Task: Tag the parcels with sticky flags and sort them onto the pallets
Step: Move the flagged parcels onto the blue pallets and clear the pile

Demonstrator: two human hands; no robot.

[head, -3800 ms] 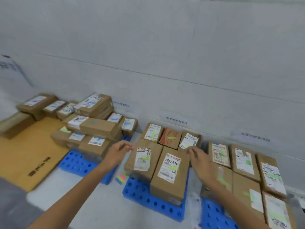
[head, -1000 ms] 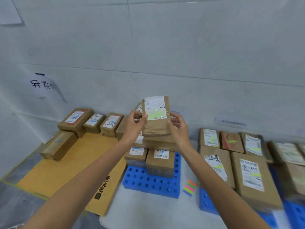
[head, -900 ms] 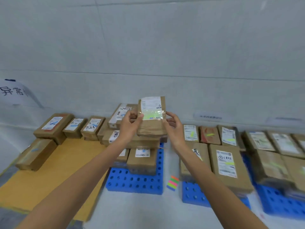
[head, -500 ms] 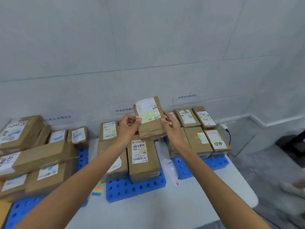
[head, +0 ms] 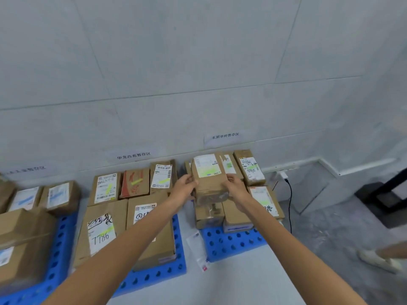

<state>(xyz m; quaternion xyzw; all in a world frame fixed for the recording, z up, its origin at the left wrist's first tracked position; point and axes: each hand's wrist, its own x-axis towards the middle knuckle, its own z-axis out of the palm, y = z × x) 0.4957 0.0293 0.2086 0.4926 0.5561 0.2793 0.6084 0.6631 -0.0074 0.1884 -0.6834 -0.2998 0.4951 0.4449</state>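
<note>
Head view: we saw left hand (head: 186, 187) and right hand (head: 236, 188) gripping the sides of a boxy brown cardboard parcel (head: 210, 186). Below lay a perforated blue plastic pallet (head: 233, 243).

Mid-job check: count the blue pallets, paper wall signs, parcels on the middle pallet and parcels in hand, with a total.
Blue pallets: 3
Wall signs: 3
Parcels on the middle pallet: 5
Held parcel: 1
Total: 12
</note>
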